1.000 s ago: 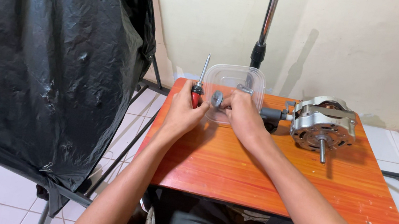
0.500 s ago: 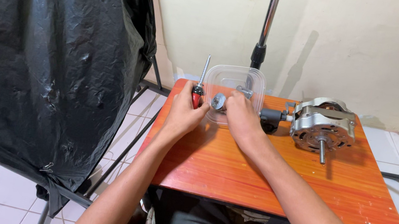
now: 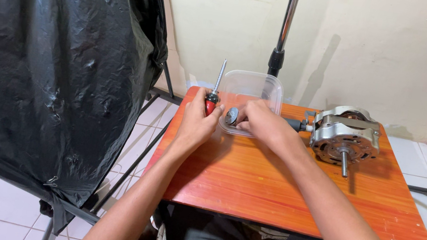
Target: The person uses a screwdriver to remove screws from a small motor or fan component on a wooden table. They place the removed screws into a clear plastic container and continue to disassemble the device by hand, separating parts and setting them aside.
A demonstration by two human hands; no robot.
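Evidently, both hands worked at the near edge of a clear plastic tub on an orange wooden table.

From the head view, the left hand (image 3: 196, 126) was closed around a red-handled screwdriver (image 3: 211, 99), shaft pointing up and away, while the right hand (image 3: 261, 125) pinched a small round grey metal part (image 3: 232, 115) just beside the clear plastic tub (image 3: 253, 89). A silver electric motor with its shaft toward the viewer (image 3: 345, 135) sat to the right. The small part could probably slip from so light a pinch and roll off the orange wooden table (image 3: 283, 189).

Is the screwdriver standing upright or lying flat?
Upright: the left hand grips the screwdriver by its red handle, shaft pointing up beside the container.
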